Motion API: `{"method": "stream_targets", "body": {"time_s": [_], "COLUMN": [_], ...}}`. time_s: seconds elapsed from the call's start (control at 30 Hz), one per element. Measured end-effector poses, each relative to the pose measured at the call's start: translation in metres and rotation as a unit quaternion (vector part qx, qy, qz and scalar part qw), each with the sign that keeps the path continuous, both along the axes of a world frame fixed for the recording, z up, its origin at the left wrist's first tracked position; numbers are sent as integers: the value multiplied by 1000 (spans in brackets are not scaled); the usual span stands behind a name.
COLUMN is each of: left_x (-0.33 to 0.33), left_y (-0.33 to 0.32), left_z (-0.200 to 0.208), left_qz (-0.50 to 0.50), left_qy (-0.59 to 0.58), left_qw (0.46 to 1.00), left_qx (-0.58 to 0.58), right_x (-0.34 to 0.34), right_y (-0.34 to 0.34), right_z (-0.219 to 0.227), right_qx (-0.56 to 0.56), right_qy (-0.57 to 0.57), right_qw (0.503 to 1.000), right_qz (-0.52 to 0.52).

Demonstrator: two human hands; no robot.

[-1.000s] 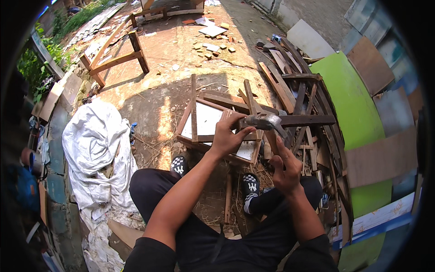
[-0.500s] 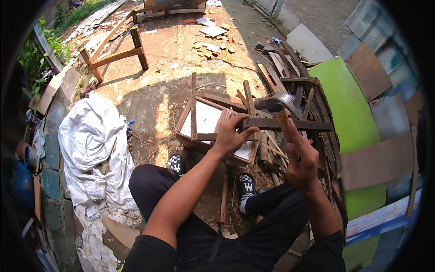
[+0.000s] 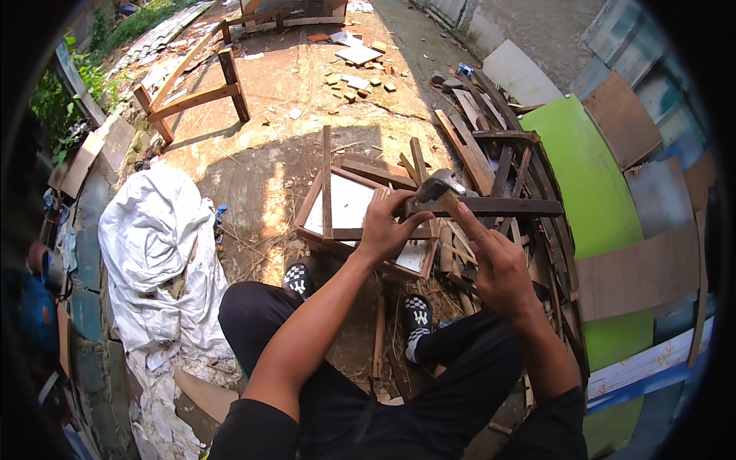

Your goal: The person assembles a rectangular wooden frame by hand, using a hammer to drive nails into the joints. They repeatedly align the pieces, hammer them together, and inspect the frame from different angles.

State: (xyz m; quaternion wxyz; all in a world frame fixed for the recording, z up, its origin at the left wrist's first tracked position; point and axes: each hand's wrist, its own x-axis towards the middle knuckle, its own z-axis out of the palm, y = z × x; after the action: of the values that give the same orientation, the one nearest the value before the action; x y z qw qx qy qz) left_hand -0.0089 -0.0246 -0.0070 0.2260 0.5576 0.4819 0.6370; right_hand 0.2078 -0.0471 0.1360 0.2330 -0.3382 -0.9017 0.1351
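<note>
Hammer (image 3: 441,184) is back down at the left end of the dark wooden bar (image 3: 514,207). Half a second ago its head was higher and further right, above the bar's middle; a second ago it was low near that same left end. Reads as one lift-and-lower cycle, so the work looks concentrated on that end, and the head's return suggests the low part of the stroke. Contact between head and bar: cannot tell, the overlap hides it. No nail resolvable there either. Left hand (image 3: 386,231) hasn't moved much: thumb and fingers pinch the bar's left end, close to the head, so finger clearance looks like the main risk. Right hand (image 3: 502,264) is wrapped round the handle just below the bar, index finger laid along it; it has swung in leftward and tipped the head toward the left hand. Bar itself is about level, roughly where it was half a second ago, right end over the scrap wood pile (image 3: 475,165). Beyond and left of the bar's left end lies a white-panelled frame (image 3: 337,201); well right of the bar, a green panel (image 3: 598,176); well left, white sheeting (image 3: 157,245). All three unchanged.
</note>
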Motion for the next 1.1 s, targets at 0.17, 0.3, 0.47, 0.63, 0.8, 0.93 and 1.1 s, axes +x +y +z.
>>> {"method": "stream_targets", "body": {"time_s": [0.17,0.3,0.47,0.63,0.8,0.93,1.1], "left_x": [0,1,1,2,1,-1,-4], "left_y": [-2,-4,-1,-3,-2,0,-3], "left_z": [-4,-1,1,4,5,2,0], "left_qz": [5,-13,-9,-1,-8,19,9], "left_qy": [8,29,-3,13,-8,24,21], "left_qw": [1000,999,1000,1000,1000,999,999], "left_qx": [12,-21,16,20,22,22,-34], "right_x": [-6,-5,-5,-1,0,0,-5], "right_y": [-3,-8,-4,-2,-8,-12,-9], "right_z": [0,2,9,-12,-10,-21,-18], "right_qx": [46,-27,46,93,41,59,1], "right_qy": [129,-3,111,114,82,142,62], "right_qw": [991,1000,993,989,996,988,998], "right_qz": [6,-5,17,23,5,-21,-1]}}
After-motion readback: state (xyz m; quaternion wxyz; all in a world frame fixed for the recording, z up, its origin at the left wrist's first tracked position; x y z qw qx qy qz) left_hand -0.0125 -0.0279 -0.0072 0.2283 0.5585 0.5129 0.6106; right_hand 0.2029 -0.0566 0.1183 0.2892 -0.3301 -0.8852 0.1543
